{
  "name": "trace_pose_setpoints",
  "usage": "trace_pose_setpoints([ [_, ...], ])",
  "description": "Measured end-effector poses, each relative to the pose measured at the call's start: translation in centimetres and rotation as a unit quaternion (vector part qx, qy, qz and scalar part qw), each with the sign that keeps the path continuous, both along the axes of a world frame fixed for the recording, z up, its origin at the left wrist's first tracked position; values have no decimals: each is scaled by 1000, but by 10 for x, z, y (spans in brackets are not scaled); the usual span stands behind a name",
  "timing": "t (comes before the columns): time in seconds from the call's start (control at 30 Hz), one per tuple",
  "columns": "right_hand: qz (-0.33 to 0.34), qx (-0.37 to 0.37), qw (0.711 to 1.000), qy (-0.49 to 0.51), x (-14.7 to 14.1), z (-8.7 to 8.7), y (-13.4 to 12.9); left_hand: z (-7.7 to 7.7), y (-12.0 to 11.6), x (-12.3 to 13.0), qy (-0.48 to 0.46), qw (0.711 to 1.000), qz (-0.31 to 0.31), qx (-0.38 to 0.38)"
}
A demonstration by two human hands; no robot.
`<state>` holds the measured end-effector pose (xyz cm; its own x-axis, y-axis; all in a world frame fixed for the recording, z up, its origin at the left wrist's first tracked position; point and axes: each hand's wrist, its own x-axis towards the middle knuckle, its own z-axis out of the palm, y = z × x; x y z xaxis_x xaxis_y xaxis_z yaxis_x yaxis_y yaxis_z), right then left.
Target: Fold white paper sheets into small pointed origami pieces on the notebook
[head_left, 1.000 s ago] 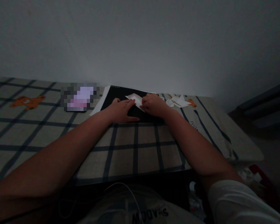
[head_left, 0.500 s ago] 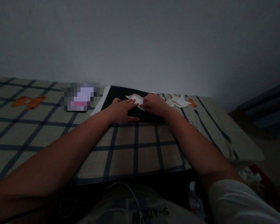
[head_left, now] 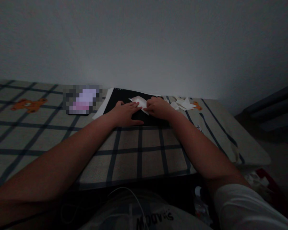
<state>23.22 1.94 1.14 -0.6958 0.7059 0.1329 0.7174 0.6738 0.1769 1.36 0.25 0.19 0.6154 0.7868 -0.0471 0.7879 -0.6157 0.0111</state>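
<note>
A small piece of white paper (head_left: pixel 139 100), apparently folded to a point, lies on a black sheet or pad (head_left: pixel 121 99) with a row of holes along its far edge. My left hand (head_left: pixel 125 114) rests flat with its fingers spread, the fingertips on the paper's near left side and the thumb on the black surface. From the right, my right hand (head_left: pixel 158 108) presses curled fingers on the paper's right edge. Whether those fingers pinch the paper is too dark to make out. White sheets (head_left: pixel 103 103) stick out beneath the black one on the left.
Several folded white paper pieces (head_left: pixel 184 103) lie right of the black pad. A phone (head_left: pixel 83 102), partly pixelated, is at the left on the checked tablecloth (head_left: pixel 129 153). The wall (head_left: pixel 144 48) rises behind. Below the table's front edge are a clear bottle (head_left: pixel 201 204) and a red container (head_left: pixel 276 188).
My right hand has shifted very slightly along the paper's right edge. My left hand and the paper stay in place.
</note>
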Motion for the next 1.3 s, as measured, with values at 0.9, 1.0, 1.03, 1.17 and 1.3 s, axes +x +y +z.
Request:
trace_pose_setpoints([
  [0.9,-10,-6,1000,-2,-4,7,-7,1,-3,2,-15,1000,3,15],
  [1.0,-17,-10,1000,11,-5,7,-8,0,-4,3,-13,1000,2,15],
  [1.03,-16,-9,1000,13,-5,7,-8,0,-4,3,-13,1000,1,15],
  [1.17,4,5,1000,2,-6,10,-13,2,-5,4,-7,1000,-4,17],
  [1.3,43,2,999,-26,-7,14,-17,4,-6,5,-5,1000,-6,19],
])
